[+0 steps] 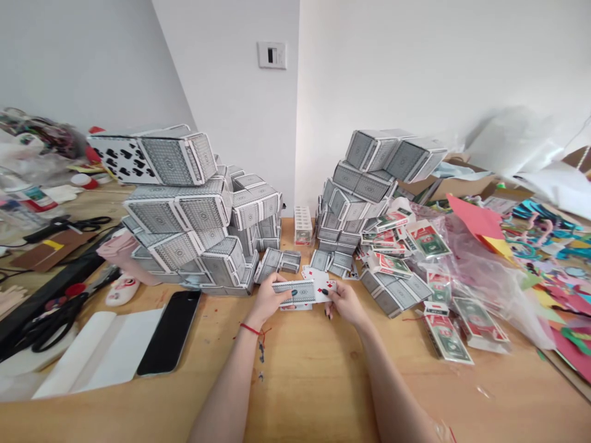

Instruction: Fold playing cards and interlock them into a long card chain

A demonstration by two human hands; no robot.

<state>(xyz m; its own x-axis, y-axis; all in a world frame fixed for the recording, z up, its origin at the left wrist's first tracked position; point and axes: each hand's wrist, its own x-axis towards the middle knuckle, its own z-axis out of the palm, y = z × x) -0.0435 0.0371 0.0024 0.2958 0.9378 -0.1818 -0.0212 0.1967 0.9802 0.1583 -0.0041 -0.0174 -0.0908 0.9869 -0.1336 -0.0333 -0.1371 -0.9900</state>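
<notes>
My left hand [268, 303] is closed on a folded playing card [302, 291] with its grey patterned back toward me. In my right hand [345, 301], between thumb and fingers, is a face-up five of diamonds [322, 285]. The two cards meet or overlap in front of me, a little above the table. Other loose cards [314, 271] lie just behind and beneath them. Small boxes folded from cards [270, 263] sit beyond my left hand, and a longer card box [394, 292] lies to the right of my right hand.
Stacks of card boxes rise at left [203, 203] and right [360, 184]. Packs of cards [446, 335] and plastic wrap [489, 271] crowd the right side. A black phone [170, 332], white paper [104, 347] and black scissors [55, 317] lie at left. A wall stands behind.
</notes>
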